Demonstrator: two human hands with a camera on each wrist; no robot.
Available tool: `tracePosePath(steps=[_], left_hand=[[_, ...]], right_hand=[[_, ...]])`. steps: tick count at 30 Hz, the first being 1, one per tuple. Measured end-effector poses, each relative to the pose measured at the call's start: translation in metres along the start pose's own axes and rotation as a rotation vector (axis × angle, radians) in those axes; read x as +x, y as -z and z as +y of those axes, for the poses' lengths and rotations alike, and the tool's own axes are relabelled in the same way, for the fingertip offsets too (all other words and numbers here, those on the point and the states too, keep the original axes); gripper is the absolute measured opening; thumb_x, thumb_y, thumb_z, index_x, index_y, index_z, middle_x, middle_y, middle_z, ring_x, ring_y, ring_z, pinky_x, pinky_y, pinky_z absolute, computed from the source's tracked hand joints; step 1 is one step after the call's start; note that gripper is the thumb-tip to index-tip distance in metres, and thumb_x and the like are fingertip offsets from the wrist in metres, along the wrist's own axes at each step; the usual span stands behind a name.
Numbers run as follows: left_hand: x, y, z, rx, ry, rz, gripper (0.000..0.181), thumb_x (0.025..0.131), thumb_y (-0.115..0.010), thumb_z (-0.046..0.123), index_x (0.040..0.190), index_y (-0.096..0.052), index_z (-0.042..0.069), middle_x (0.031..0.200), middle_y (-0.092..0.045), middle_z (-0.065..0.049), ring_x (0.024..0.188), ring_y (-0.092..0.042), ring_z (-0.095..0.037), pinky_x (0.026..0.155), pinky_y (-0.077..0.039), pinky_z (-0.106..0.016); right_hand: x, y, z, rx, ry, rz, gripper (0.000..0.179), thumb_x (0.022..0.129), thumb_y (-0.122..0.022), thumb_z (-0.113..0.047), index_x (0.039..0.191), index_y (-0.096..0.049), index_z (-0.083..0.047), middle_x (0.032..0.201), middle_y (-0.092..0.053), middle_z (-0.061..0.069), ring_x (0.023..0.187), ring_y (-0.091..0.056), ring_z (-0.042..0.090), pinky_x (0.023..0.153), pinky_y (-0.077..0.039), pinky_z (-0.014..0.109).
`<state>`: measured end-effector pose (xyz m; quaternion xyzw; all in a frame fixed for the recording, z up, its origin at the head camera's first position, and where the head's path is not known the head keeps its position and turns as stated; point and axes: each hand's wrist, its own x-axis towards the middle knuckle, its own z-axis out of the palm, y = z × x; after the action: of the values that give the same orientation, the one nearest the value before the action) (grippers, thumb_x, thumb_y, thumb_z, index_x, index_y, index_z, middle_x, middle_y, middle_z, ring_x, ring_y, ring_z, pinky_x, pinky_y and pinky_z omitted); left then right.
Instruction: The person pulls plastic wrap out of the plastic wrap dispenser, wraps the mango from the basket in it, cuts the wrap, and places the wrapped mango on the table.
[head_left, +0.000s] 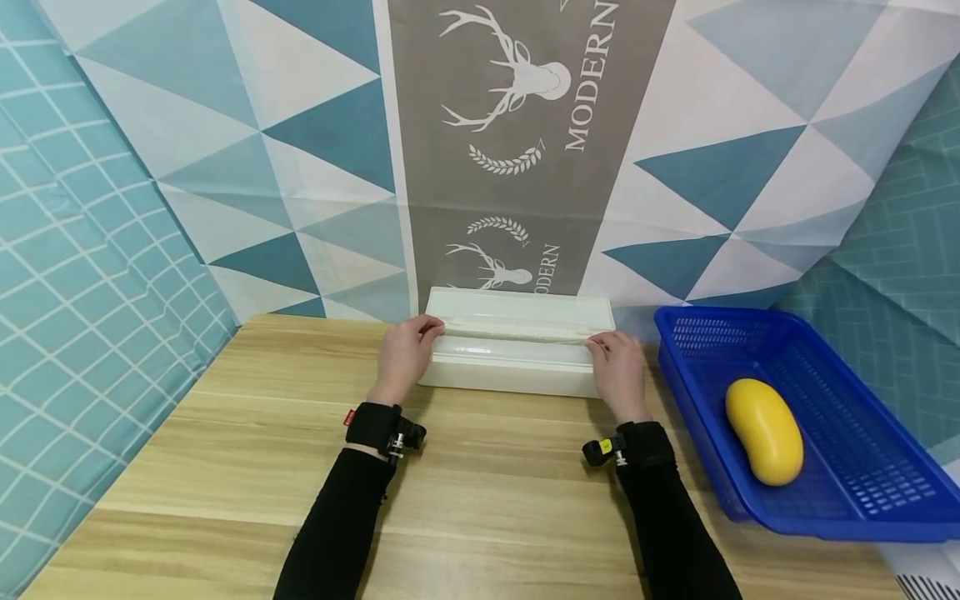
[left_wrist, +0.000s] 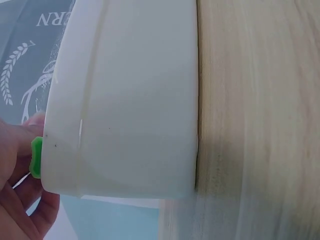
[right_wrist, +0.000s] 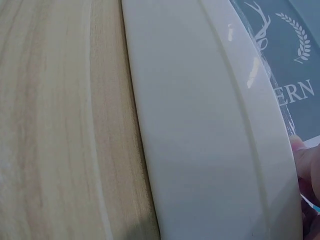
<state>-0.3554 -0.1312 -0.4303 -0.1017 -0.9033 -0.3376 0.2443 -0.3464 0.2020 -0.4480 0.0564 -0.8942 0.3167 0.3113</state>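
A long white plastic-wrap dispenser box (head_left: 517,379) lies across the far side of the table, its white lid (head_left: 521,302) raised at the back. Clear plastic wrap (head_left: 517,333) stretches along its opening between both hands. My left hand (head_left: 401,358) pinches the wrap at the left end between thumb and fingers. At the right end, my right hand (head_left: 621,371) pinches the other corner. In the left wrist view a small green tab (left_wrist: 36,157) shows at the box's top edge beside the left fingers. The right wrist view shows the box's smooth front (right_wrist: 200,125), with the right fingers partly cut off.
A blue perforated basket (head_left: 697,450) stands on the right, holding a smooth yellow mango-like fruit (head_left: 765,432). Behind the dispenser rises a patterned cloth backdrop (head_left: 517,192). The wood-grain table (head_left: 487,500) extends in front, between the forearms.
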Motion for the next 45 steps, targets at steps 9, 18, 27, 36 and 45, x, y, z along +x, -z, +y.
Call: tracePosePath(steps=[9,18,27,36,45], left_hand=[[0.002,0.000,-0.002,0.020,-0.058,0.048,0.015,0.089,-0.059,0.027,0.096,-0.069,0.018,0.078,-0.062,0.003,0.067,-0.051,-0.011,0.059,-0.040,-0.029],[0.001,0.005,-0.006,-0.204,0.019,-0.007,0.019,0.085,-0.065,0.023,0.099,-0.069,0.012,0.085,-0.065,0.003,0.077,-0.058,-0.009,0.066,-0.047,-0.028],[0.002,0.001,-0.008,-0.077,-0.119,0.050,0.012,0.082,-0.068,0.016,0.092,-0.071,0.011,0.083,-0.066,0.000,0.075,-0.059,-0.012,0.067,-0.047,-0.026],[0.001,0.003,-0.005,-0.079,-0.151,0.112,0.010,0.083,-0.066,0.016,0.090,-0.072,0.011,0.081,-0.064,0.000,0.071,-0.058,-0.012,0.062,-0.047,-0.026],[0.002,0.006,0.000,-0.037,-0.152,0.147,0.010,0.081,-0.068,0.019,0.088,-0.072,0.014,0.080,-0.064,0.002,0.074,-0.057,-0.014,0.064,-0.046,-0.028]], right_hand=[[0.000,0.004,-0.001,0.021,0.016,0.008,0.019,0.090,-0.058,-0.024,0.092,-0.068,-0.008,0.083,-0.060,0.006,0.072,-0.047,0.021,0.067,-0.036,0.037],[-0.004,0.006,-0.002,0.033,-0.034,-0.027,0.023,0.093,-0.054,-0.028,0.097,-0.066,-0.010,0.081,-0.061,0.005,0.071,-0.052,0.019,0.064,-0.040,0.035],[-0.003,0.007,-0.004,0.034,-0.030,-0.011,0.022,0.092,-0.054,-0.028,0.095,-0.067,-0.010,0.081,-0.062,0.005,0.070,-0.052,0.019,0.063,-0.040,0.034],[-0.001,0.011,-0.007,0.034,-0.005,0.013,0.021,0.091,-0.056,-0.026,0.095,-0.068,-0.009,0.085,-0.064,0.007,0.075,-0.055,0.019,0.066,-0.043,0.036],[0.001,0.016,-0.010,0.041,0.004,0.025,0.024,0.092,-0.055,-0.028,0.094,-0.068,-0.009,0.084,-0.064,0.006,0.075,-0.055,0.019,0.066,-0.043,0.036]])
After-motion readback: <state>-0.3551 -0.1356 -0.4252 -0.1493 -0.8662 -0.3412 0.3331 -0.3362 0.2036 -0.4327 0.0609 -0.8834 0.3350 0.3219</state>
